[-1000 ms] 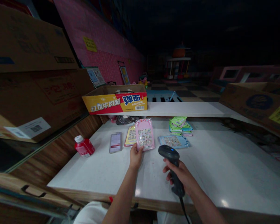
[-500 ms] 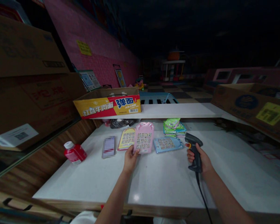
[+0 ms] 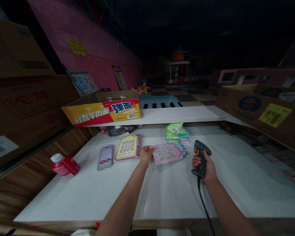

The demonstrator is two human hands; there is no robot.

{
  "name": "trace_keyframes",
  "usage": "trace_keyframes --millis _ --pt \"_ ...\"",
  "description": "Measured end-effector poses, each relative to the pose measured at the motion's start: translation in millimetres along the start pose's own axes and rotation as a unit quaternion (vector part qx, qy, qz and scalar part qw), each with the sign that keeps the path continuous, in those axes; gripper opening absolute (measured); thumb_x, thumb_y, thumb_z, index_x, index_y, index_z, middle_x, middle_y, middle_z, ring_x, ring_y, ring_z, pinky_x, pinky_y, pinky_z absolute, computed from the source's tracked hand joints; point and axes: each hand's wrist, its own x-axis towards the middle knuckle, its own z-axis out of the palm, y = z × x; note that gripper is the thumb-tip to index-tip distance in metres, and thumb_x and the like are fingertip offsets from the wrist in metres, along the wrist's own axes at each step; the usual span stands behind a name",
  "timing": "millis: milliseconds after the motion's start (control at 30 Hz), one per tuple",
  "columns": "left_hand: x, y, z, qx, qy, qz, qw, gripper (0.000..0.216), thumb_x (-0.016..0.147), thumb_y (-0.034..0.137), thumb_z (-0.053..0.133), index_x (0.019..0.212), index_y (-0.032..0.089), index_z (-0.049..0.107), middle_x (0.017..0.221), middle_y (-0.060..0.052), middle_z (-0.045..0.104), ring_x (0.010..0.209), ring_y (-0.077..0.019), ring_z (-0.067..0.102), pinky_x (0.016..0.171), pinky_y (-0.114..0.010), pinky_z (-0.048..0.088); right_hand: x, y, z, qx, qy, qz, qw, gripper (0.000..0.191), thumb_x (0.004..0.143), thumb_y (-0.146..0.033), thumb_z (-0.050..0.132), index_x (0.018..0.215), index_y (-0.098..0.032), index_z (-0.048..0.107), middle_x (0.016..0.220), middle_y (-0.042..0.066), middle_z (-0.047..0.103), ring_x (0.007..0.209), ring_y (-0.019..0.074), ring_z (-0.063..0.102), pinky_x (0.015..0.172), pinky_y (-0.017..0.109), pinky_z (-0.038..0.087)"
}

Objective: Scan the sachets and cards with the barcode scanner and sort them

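Observation:
My left hand [image 3: 146, 154] is closed on the left end of a pink flat packet [image 3: 168, 154] printed with a grid of tiny pictures. This packet lies over a blue packet [image 3: 184, 149], whose edge peeps out at the right. In my right hand [image 3: 209, 168] is a dark handheld barcode scanner [image 3: 201, 162], held upright, its cable hanging down. Left of my left hand rests a stack of similar packets with a yellow packet [image 3: 127, 147] on top. Behind the pink packet sits a pile of small green packets [image 3: 174, 128].
On the white counter [image 3: 167, 193] stand a red bottle with a white cap [image 3: 65, 165] and a blurred-out flat item [image 3: 105, 157]. A noodle carton [image 3: 103, 113] is on the raised shelf [image 3: 177, 114]. Brown boxes flank both sides, including an open box [image 3: 250, 103] at right.
My left hand has carried the pink packet from beside the yellow stack rightward, turning it sideways onto the blue packet. The scanner stays in my right hand. The view has shifted slightly.

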Motion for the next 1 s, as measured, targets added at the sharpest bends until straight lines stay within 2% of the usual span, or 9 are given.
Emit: trace_keyframes --millis 67,167,233,300,433,567,767,867,1000 --pt "0.4 1.3 1.0 0.099 0.032 0.027 0.994 0.026 0.076 0.037 0.067 0.084 0.013 0.066 0.081 -0.012 0.068 0.083 -0.0261 0.066 0.077 -0.039 0.052 0.8 0.0 -0.5 0.003 0.004 -0.001 1.000 0.029 0.081 -0.035 0.068 0.100 -0.017 0.057 0.055 -0.007 0.046 0.044 0.0068 0.047 0.043 0.017 0.046" --pt "-11.4 1.5 -0.4 0.271 0.060 0.166 0.946 0.034 0.079 0.030 0.064 0.108 0.013 0.066 0.108 -0.015 0.063 0.109 -0.0290 0.057 0.097 -0.043 0.042 2.9 -0.3 -1.1 0.007 0.006 0.004 1.000 0.026 0.083 -0.036 0.065 0.099 -0.018 0.056 0.055 -0.007 0.046 0.045 0.0070 0.047 0.043 0.017 0.046" --pt "-24.2 -0.1 1.2 0.376 0.002 0.278 0.884 0.044 0.082 0.035 0.062 0.122 0.017 0.061 0.121 -0.014 0.058 0.118 -0.0284 0.050 0.103 -0.042 0.038 4.5 -0.5 -1.4 0.009 0.007 0.008 1.000 0.025 0.084 -0.036 0.065 0.099 -0.018 0.056 0.055 -0.007 0.046 0.044 0.0072 0.047 0.043 0.017 0.046" --pt "-36.1 -2.4 5.9 0.425 -0.095 0.339 0.834 0.053 0.082 0.044 0.063 0.129 0.022 0.057 0.129 -0.013 0.054 0.124 -0.0289 0.046 0.107 -0.043 0.036 5.6 -0.8 -1.8 0.011 0.009 0.011 1.000 0.025 0.083 -0.036 0.065 0.100 -0.018 0.056 0.055 -0.007 0.046 0.044 0.0073 0.047 0.043 0.018 0.046" --pt "-48.6 -4.3 17.0 0.492 -0.179 0.346 0.779 0.048 0.085 0.043 0.059 0.130 0.027 0.056 0.136 -0.011 0.053 0.125 -0.0293 0.046 0.108 -0.045 0.033 5.5 -1.2 -1.7 0.010 0.010 0.014 1.000 0.024 0.082 -0.035 0.067 0.098 -0.020 0.056 0.055 -0.007 0.047 0.045 0.0073 0.048 0.043 0.018 0.047" --pt "-48.6 0.5 20.9 0.513 -0.179 0.350 0.763 0.037 0.090 0.036 0.052 0.126 0.029 0.059 0.131 -0.008 0.058 0.120 -0.0269 0.050 0.106 -0.044 0.035 4.8 -1.2 -0.1 -0.008 0.005 0.009 1.000 0.025 0.079 -0.034 0.071 0.094 -0.021 0.056 0.055 -0.008 0.046 0.045 0.0073 0.049 0.044 0.018 0.047" --pt "-38.6 4.8 24.0 0.504 -0.179 0.333 0.776 0.040 0.087 0.036 0.055 0.126 0.027 0.059 0.131 -0.010 0.057 0.120 -0.0281 0.051 0.104 -0.043 0.037 5.7 -1.0 1.1 -0.003 0.008 0.007 1.000 0.026 0.077 -0.033 0.072 0.094 -0.021 0.056 0.055 -0.008 0.047 0.046 0.0071 0.049 0.044 0.018 0.046" --pt "-30.6 2.4 29.0 0.495 -0.155 0.325 0.791 0.058 0.080 0.046 0.062 0.132 0.024 0.053 0.140 -0.013 0.048 0.131 -0.0316 0.041 0.110 -0.047 0.030 5.7 -0.7 0.6 0.001 0.010 0.006 1.000 0.026 0.078 -0.033 0.072 0.094 -0.021 0.056 0.055 -0.008 0.047 0.045 0.0073 0.049 0.044 0.018 0.047" --pt "-15.8 1.9 38.0 0.491 -0.116 0.291 0.813 0.103 0.060 0.068 0.070 0.144 0.017 0.037 0.152 -0.020 0.030 0.143 -0.0387 0.017 0.115 -0.057 0.011 6.3 -0.4 -0.2 -0.012 0.007 0.001 1.000 0.025 0.078 -0.034 0.071 0.093 -0.022 0.056 0.055 -0.008 0.046 0.045 0.0080 0.048 0.043 0.020 0.047"
